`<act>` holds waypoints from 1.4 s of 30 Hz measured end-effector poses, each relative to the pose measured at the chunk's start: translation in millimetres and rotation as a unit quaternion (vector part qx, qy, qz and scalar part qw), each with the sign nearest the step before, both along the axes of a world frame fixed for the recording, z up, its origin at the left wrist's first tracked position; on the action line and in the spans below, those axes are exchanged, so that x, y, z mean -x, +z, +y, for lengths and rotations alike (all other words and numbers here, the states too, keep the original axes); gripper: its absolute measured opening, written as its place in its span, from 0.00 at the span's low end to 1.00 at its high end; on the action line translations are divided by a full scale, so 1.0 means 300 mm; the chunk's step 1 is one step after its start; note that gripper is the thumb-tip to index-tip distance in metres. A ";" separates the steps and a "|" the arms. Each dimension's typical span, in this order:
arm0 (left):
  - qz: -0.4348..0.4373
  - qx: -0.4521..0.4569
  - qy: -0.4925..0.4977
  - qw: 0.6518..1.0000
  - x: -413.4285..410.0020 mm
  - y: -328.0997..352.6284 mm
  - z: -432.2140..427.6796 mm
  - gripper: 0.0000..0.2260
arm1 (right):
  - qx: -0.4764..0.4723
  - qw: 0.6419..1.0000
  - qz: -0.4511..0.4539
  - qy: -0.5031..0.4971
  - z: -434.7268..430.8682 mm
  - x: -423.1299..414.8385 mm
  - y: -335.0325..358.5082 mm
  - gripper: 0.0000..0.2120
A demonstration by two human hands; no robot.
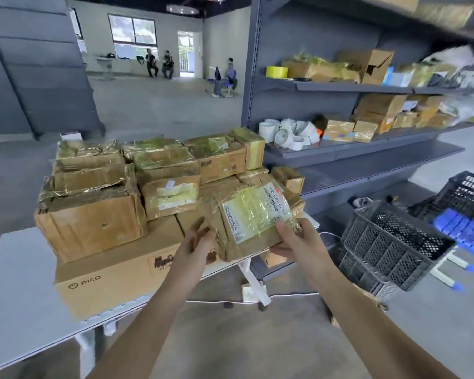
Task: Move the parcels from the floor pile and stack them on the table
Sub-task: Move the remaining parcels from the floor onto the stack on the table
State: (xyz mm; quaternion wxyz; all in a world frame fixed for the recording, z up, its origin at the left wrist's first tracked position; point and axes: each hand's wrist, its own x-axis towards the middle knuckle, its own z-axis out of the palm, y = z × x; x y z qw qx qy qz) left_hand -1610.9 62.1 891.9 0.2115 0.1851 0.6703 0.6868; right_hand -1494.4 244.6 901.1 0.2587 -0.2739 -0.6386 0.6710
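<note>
Taped cardboard parcel (248,222) held at near right corner of desk (19,269), just before parcel stack (148,176). Left hand (196,243) and right hand (294,239): fingers (285,228) curled round its lower corners. Judged light, fairly stiff; glossy tape likely slippery, so grip opposite edges, support underneath.

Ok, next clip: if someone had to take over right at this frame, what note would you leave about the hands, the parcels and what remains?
Left hand: grips the left edge of the labelled parcel.
Right hand: grips its lower right corner.
Parcel: held up at the right end of the table, in front of the stack, not set down yet.
Done: many taped parcels are stacked on the table, some on a PICO box.
Left: place this one on the stack. The floor pile is out of view, so what remains cannot be told.
</note>
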 end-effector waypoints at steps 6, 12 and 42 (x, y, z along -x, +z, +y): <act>-0.044 0.029 -0.043 0.998 0.239 -0.005 0.257 0.24 | -0.055 0.996 -0.063 -0.012 0.223 0.230 0.018 0.20; -0.059 0.065 -0.029 0.996 0.440 0.001 0.375 0.21 | -0.173 0.963 -0.200 0.057 0.386 0.426 0.010 0.28; 0.289 0.435 0.211 0.826 0.979 -0.002 0.655 0.07 | -0.218 0.864 -0.295 0.345 0.913 1.291 -0.054 0.19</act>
